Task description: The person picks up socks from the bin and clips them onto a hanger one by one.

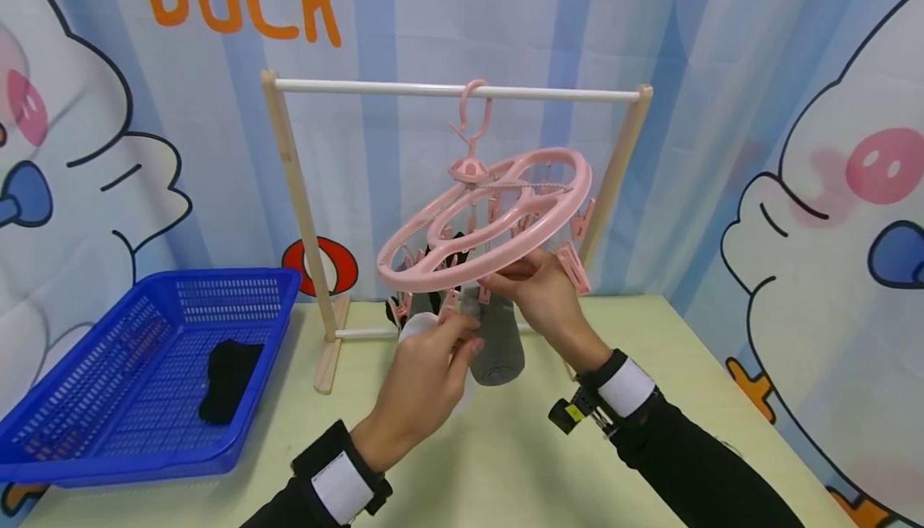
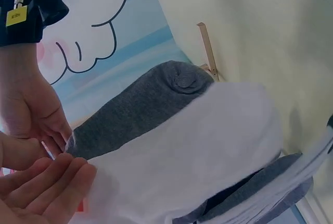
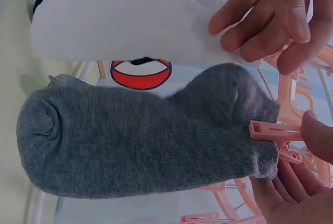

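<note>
A pink round clip hanger (image 1: 498, 251) hangs tilted from the rack's white bar, with several pegs and socks below its ring. My right hand (image 1: 545, 295) pinches a pink clothespin (image 3: 273, 131) between thumb and fingers; its jaws sit on the cuff of a grey sock (image 3: 140, 140). My left hand (image 1: 426, 375) is beside a white sock (image 2: 192, 146), fingertips overlapping its cuff end and thumb apart from them. A pink peg shows partly behind those left fingers in the left wrist view. Other dark and grey socks hang behind, partly hidden.
A blue plastic basket (image 1: 166, 464) stands on the table's left, with a black sock (image 1: 229, 379) inside. The wooden rack (image 1: 296, 191) stands on the pale table (image 1: 621, 432). A cartoon-printed curtain (image 1: 447, 14) covers the back and sides.
</note>
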The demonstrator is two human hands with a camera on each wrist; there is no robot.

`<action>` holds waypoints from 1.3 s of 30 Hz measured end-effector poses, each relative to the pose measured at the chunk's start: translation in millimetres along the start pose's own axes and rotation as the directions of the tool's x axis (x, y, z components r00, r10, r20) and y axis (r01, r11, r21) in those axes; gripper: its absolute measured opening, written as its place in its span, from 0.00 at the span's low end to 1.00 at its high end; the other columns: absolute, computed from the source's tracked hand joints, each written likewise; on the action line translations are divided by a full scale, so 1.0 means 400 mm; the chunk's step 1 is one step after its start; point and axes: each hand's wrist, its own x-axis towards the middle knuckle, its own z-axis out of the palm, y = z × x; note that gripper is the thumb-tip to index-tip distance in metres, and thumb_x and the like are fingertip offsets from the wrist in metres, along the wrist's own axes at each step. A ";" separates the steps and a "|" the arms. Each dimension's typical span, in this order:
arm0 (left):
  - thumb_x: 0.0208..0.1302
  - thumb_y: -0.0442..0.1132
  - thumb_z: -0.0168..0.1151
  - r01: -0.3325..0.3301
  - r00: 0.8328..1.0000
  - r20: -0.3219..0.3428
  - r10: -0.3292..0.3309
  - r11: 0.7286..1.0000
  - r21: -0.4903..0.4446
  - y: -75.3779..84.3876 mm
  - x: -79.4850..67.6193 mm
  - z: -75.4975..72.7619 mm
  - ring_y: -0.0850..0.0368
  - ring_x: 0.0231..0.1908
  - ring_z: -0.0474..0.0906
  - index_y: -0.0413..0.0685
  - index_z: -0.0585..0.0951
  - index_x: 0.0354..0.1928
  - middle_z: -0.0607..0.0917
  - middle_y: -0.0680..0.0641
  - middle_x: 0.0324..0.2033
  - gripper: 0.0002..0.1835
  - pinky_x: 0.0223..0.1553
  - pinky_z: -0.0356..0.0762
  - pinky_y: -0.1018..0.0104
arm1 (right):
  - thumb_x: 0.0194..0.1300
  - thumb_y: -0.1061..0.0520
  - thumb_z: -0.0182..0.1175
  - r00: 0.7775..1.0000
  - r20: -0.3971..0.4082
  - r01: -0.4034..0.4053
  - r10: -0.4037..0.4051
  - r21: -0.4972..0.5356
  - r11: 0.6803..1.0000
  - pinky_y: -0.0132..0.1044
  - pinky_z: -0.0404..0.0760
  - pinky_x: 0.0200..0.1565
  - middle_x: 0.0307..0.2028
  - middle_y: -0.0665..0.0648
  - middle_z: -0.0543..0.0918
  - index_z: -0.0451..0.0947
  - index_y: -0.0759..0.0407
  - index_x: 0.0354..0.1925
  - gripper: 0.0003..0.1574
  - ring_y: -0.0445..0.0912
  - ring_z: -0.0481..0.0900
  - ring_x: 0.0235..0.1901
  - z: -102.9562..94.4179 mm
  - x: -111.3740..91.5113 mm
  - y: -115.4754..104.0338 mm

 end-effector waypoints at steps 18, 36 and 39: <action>0.59 0.29 0.68 -0.151 0.970 -0.184 0.158 0.987 0.051 0.024 0.047 -0.056 0.60 0.33 0.80 0.38 0.81 0.44 0.84 0.47 0.33 0.11 0.36 0.84 0.62 | 0.63 0.61 0.66 1.000 -0.020 0.002 -0.002 -0.012 1.000 0.47 0.82 0.46 0.40 0.57 0.86 0.80 0.61 0.51 0.17 0.44 0.83 0.40 0.002 -0.003 0.009; 0.55 0.27 0.70 -0.226 0.956 -0.134 0.262 0.945 0.236 -0.003 0.112 -0.083 0.51 0.37 0.83 0.39 0.82 0.52 0.86 0.42 0.40 0.20 0.36 0.84 0.57 | 0.66 0.65 0.62 0.997 -0.037 -0.063 0.062 -0.021 0.998 0.48 0.80 0.50 0.45 0.66 0.84 0.77 0.68 0.55 0.19 0.49 0.82 0.46 0.014 -0.028 -0.082; 0.56 0.26 0.69 -0.237 0.952 -0.137 0.275 0.942 0.239 -0.004 0.115 -0.083 0.52 0.32 0.82 0.39 0.81 0.51 0.86 0.42 0.37 0.18 0.32 0.85 0.58 | 0.66 0.64 0.61 0.997 -0.033 -0.068 0.068 -0.013 0.998 0.49 0.80 0.50 0.46 0.66 0.83 0.76 0.68 0.57 0.21 0.50 0.81 0.46 0.015 -0.026 -0.078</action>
